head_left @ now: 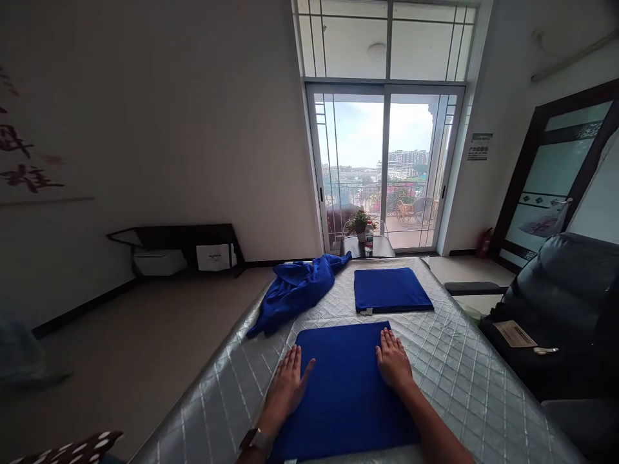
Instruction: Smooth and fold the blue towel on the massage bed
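- Squarely on the counter (464, 367), which wears a quilted silver cover, the near blue cloth (345, 399) lies flat at the edge closest to the person; take it as the centre of the clock, with 12 pointing away.
- At its 9 o'clock, the left hand (289, 380) rests flat over the cloth's edge, its grip unclenched: fingers close together, thumb spread apart. A watch (256, 439) circles that wrist.
- At 2 o'clock, the right hand (394, 361) lies along the opposite edge, fingertips near the far corner; this grip is also flat, its fingers side by side.
- At 1 o'clock, just beyond, is a second flat blue cloth (393, 290) with a small white tag (366, 311) at its near edge.
- At 11 o'clock, a crumpled blue cloth (302, 290) is heaped near the counter's left side.
- At 12, past the counter, a plant (360, 221) and a bottle (369, 237) stand before the sliding glass door (351, 142).
- Between 2 and 3 sits a black armchair (563, 303).
- At 10, a low black shelf (184, 235) with white boxes (213, 258) stands by the wall.
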`<state>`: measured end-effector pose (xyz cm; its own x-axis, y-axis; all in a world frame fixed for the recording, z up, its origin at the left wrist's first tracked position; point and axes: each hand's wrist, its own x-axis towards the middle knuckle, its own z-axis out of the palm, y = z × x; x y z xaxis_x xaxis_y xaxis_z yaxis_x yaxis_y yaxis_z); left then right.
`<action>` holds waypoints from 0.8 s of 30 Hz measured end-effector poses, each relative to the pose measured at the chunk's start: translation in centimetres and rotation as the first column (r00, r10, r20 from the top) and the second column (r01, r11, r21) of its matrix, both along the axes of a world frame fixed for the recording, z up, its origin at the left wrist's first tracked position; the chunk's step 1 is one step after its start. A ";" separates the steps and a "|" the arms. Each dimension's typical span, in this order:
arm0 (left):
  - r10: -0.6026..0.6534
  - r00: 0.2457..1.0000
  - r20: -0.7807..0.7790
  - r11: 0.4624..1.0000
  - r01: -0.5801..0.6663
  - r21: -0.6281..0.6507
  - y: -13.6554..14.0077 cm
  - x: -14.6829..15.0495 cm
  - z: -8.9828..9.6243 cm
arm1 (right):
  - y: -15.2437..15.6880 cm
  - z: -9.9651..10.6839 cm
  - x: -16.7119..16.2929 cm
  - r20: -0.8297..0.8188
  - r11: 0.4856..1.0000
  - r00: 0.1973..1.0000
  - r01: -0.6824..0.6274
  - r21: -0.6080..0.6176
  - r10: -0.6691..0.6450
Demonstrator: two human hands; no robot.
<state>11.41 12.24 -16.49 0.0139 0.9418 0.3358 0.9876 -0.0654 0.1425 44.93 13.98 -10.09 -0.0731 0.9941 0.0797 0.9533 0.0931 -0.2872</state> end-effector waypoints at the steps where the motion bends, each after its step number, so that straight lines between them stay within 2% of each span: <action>1: 0.010 1.000 0.011 1.000 -0.011 0.012 0.0 0.2 0.1 | -0.1 0.1 -0.1 0.004 1.000 1.000 -0.001 0.004 0.001; 4: 0.032 0.999 0.041 0.999 -0.033 0.025 -0.1 0.7 0.5 | -0.3 0.6 -0.4 0.038 1.000 0.999 -0.004 0.026 0.003; 9: 0.037 0.998 0.054 0.998 -0.034 -0.049 -0.9 0.9 1.7 | -2.0 1.0 -0.6 0.106 0.999 0.994 -0.024 0.038 0.020; 14: 0.039 0.998 0.039 0.999 -0.038 -0.039 -1.3 1.0 2.3 | -5.8 -0.1 -0.3 0.060 0.998 0.996 -0.057 -0.029 0.058; 18: 0.056 0.998 0.009 0.998 -0.057 0.016 -1.3 1.5 3.0 | -8.1 -1.2 -0.2 0.016 0.998 0.998 -0.057 -0.041 0.057; 21: -0.024 1.000 0.012 0.999 0.024 0.024 -1.9 4.3 3.9 | -8.7 -1.4 -0.3 0.008 0.998 0.999 -0.050 -0.030 0.050; 24: -0.229 0.973 0.031 0.973 0.230 -0.032 -2.9 9.7 4.5 | -8.7 -1.0 -0.3 0.021 0.998 0.998 -0.054 -0.036 0.055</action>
<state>21.07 9.34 -11.99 0.2224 0.9259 0.3055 0.9428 -0.2841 0.1746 44.67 5.27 -11.10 -0.1284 0.9908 0.0425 0.9532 0.1351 -0.2705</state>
